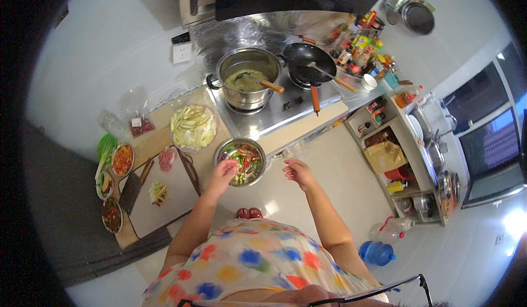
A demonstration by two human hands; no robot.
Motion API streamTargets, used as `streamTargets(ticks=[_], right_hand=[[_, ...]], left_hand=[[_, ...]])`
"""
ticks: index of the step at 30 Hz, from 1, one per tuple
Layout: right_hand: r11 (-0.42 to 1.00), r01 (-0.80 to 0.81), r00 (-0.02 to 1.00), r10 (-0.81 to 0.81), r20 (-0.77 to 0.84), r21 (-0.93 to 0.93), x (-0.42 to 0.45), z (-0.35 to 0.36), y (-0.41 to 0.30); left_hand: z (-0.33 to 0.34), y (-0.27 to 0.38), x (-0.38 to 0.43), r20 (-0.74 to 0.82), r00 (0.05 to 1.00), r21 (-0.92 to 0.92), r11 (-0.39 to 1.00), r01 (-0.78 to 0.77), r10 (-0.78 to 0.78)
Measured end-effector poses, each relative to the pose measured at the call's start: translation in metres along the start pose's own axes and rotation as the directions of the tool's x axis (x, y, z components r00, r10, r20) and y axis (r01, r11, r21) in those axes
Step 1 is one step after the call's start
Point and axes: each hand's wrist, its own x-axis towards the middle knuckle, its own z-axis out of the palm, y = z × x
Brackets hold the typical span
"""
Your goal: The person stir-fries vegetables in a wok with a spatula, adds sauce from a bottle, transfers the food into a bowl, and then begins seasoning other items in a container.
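Observation:
My left hand (223,178) is over the left rim of a steel bowl (263,158) with red and green chopped peppers and pale pieces; its fingertips are together, and whether they pinch something is too small to tell. My right hand (300,174) hangs right of the bowl above the floor, fingers apart and slightly curled, holding nothing. Left of the bowl, a cutting board (144,218) bears a pile of shredded pale-green vegetable (158,193), raw meat slices (167,159) and a cleaver (131,189). A plate of sliced cabbage-like vegetable (194,128) lies behind the bowl to the left.
On the gas stove (263,121) stand a steel pot (248,97) with a wooden-handled ladle and a black wok (309,62) with a spatula. Condiment bottles (358,55) crowd the back right. Small bowls, one with chopped red pepper (122,159), line the left edge. An open shelf cabinet (428,183) stands right.

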Motion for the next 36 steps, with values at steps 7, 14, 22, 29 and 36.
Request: streamTargets(ticks=[7,14,22,29,36], right_hand=[[0.996,0.03,0.988,-0.017,-0.15,0.087,-0.049,-0.069,-0.005],[0.967,0.16,0.949,-0.096,-0.302,0.197,-0.041,-0.171,-0.022],[0.988,0.063,0.977,-0.032,-0.212,0.141,0.008,-0.29,-0.085],[0.998,0.053,0.994,-0.05,-0.093,0.031,0.072,-0.361,-0.174],[0.989,0.123,0.992,-0.121,0.026,-0.08,0.134,-0.343,-0.225]], left_hand=[[0.077,-0.016,0.057,0.189,0.98,-0.004,0.998,0.064,-0.062],[0.134,-0.029,0.112,0.232,0.968,0.066,0.995,0.076,-0.09],[0.224,-0.053,0.176,0.029,0.994,0.068,0.993,0.099,-0.101],[0.274,-0.051,0.21,-0.213,0.976,0.308,0.951,0.025,0.043],[0.27,-0.05,0.247,-0.345,0.938,0.327,0.934,0.142,-0.022]])
